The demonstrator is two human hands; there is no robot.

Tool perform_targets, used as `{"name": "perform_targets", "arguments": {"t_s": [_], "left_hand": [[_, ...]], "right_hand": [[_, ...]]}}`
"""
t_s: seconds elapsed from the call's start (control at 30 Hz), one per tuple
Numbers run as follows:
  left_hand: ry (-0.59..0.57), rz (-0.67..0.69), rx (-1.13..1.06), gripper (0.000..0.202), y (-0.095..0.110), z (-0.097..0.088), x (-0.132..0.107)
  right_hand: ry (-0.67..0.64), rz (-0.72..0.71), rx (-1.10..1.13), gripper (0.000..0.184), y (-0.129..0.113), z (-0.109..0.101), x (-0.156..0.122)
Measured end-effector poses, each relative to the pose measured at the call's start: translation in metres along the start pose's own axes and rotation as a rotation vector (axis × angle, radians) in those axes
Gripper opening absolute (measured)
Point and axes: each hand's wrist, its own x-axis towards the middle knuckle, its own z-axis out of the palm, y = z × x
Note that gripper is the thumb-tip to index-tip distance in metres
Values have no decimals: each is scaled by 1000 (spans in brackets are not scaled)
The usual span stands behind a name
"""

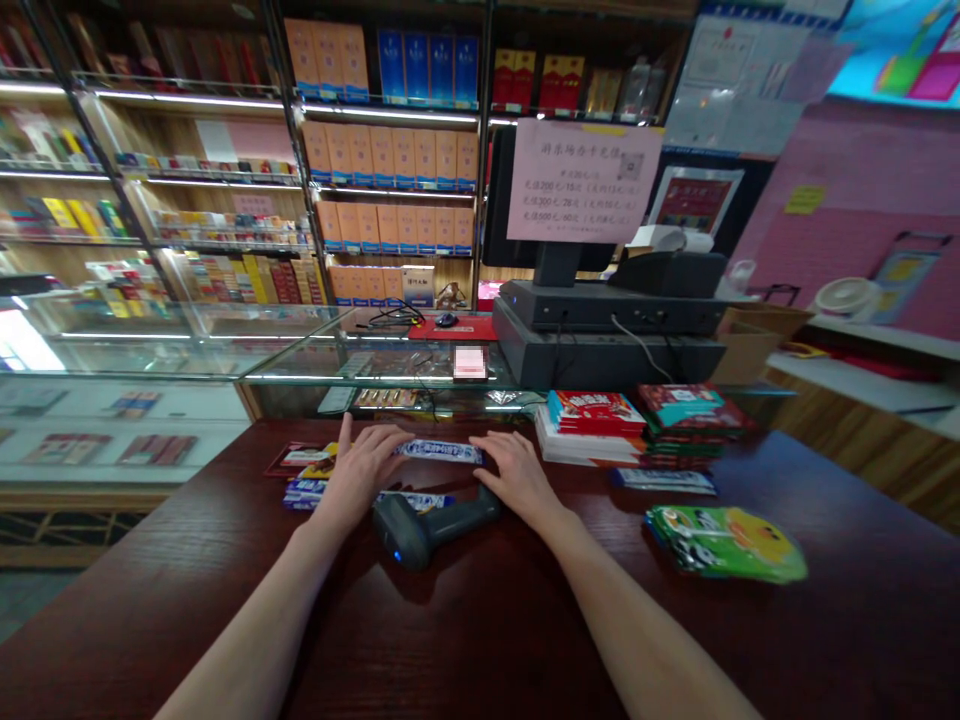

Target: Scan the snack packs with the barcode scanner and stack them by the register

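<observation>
- My left hand (364,468) pinches the left end of a blue-and-white wrapped bar (441,452), near the frame's centre.
- My right hand (517,475) grips its right end.
- A grey scanner (450,522) lies just below it in the frame.

I am facing a pink sign (555,215) that is covering most of a dark monitor (501,200). Its heading is reading 游乐场办卡充值, and lines below are showing 充值200元/15次, a 300元 offer and 充值500元/60次. A QR code (631,166) is sitting at its upper right. My left hand (367,460) and right hand (517,475) are holding a blue-and-white packet (442,452) whose lettering is staying too small for me to read. White characters on a red pack (596,412) are blurring.
</observation>
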Motion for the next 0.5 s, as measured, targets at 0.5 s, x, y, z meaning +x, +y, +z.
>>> {"name": "perform_targets", "arguments": {"t_s": [0.5], "left_hand": [[70,-14,-29,31,1,-3,-3]], "right_hand": [[225,-87,94,19,-6,-3,-2]]}}
